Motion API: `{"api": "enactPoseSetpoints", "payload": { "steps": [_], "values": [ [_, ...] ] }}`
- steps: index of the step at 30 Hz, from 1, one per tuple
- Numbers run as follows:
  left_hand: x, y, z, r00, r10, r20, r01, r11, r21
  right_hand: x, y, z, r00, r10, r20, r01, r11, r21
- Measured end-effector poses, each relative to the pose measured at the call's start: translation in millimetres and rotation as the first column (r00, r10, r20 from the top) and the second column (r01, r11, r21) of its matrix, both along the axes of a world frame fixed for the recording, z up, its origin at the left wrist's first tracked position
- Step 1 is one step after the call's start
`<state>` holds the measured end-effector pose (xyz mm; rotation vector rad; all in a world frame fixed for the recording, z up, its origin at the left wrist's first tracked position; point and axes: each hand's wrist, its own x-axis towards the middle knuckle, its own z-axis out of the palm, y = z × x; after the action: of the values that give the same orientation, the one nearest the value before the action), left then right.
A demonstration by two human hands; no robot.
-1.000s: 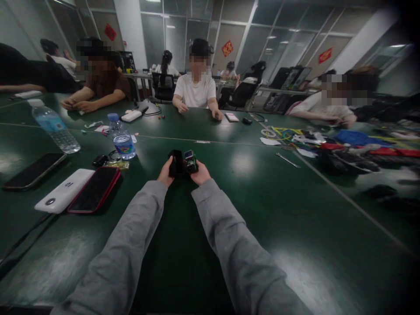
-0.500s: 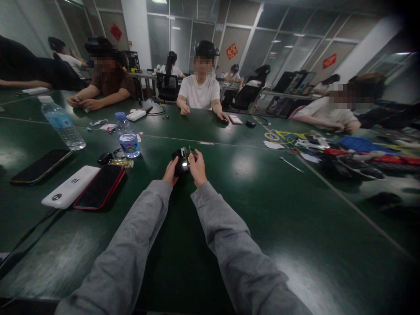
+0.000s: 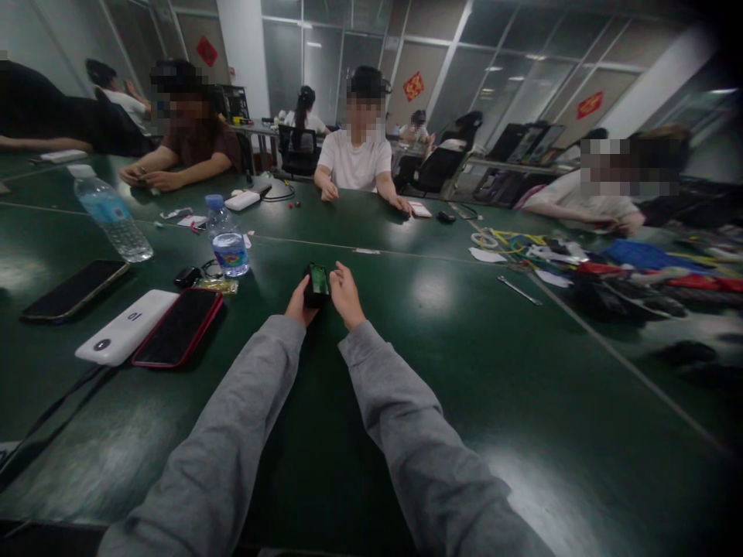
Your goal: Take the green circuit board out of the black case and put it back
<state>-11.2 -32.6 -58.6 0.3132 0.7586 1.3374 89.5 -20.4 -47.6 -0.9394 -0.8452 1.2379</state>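
My left hand is closed around a small black device. The device's upper face looks dark green and glossy; I cannot tell whether that is a screen, a board or a reflection. Just right of it, my right hand is raised with its fingers partly stretched out. A narrow gap separates those fingers from the device, and nothing shows in them. Both hands are above the dark green table, with grey sleeves reaching forward.
To the left lie a red-cased phone, a white device, a dark phone and two water bottles. A wrench and a cable pile are right. A person sits opposite.
My right hand has come away from the device. Its face showed white and green parts before and now looks plain dark green. The view has shifted slightly.
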Motion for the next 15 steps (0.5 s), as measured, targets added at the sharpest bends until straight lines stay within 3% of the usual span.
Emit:
{"api": "enactPoseSetpoints", "payload": {
  "steps": [2,4,6,8,10,15],
  "values": [
    [-4.1,0.7,0.6,0.998,0.0,0.069,0.001,1.0,-0.02,3.7,2.0,-1.5,0.999,-0.007,-0.052,0.003,0.997,-0.072],
    [-7.2,1.3,0.3,0.992,0.015,0.121,-0.011,0.999,-0.038,10.5,2.3,-5.4,0.978,0.065,-0.196,-0.102,0.977,-0.186],
    [-8.4,1.6,-0.3,0.987,0.023,0.156,-0.015,0.999,-0.049,19.0,0.7,-11.0,0.895,0.177,-0.41,-0.298,0.92,-0.253],
    [-7.8,1.8,-0.7,0.985,0.018,0.173,-0.01,0.999,-0.051,26.5,-2.1,-16.4,0.797,0.235,-0.556,-0.412,0.885,-0.217],
    [-6.0,2.3,-0.8,0.985,0.013,0.171,-0.005,0.999,-0.048,30.7,-4.8,-20.0,0.757,0.254,-0.602,-0.438,0.881,-0.178],
    [-2.9,5.4,-1.9,0.996,0.019,0.09,-0.015,0.999,-0.044,29.4,-6.1,-21.1,0.776,0.245,-0.581,-0.417,0.891,-0.181]
  ]
}}
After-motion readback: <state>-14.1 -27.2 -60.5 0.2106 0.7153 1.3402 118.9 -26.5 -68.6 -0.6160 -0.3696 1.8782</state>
